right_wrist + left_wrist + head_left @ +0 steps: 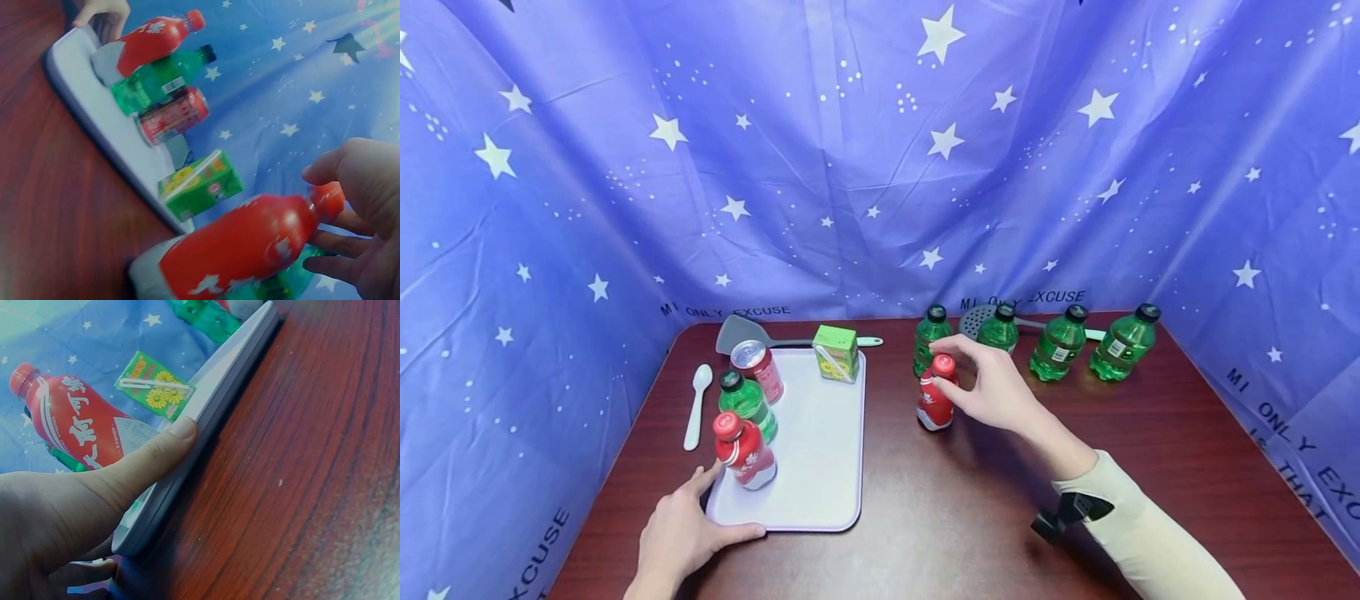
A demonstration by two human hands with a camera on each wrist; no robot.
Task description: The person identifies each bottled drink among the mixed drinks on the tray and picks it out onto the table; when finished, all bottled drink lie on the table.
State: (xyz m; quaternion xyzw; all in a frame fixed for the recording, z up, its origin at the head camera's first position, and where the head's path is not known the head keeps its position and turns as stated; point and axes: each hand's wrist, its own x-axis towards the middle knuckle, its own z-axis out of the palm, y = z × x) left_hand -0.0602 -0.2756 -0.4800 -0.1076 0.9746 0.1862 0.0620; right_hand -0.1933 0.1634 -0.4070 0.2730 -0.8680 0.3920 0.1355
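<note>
My left hand (679,527) holds the near left corner of a white tray (812,492), its thumb lying along the near rim. On the tray stand a red bottle (747,454), a green bottle (749,402), a red drink can (758,368) and a green juice box (837,353) with a straw on its side. To the right of the tray, a second red bottle (936,404) stands upright on the table. Around its cap and neck is my right hand (992,385), thumb and fingers spread apart; in the right wrist view the fingers (340,244) look loose beside the cap.
Several green bottles (1058,343) with black caps line the back right of the table (917,508). A skimmer (976,320) lies behind them. Behind the tray is a grey spatula (737,335); a white spoon (697,408) lies to its left. Starry blue curtains (850,167) surround the table.
</note>
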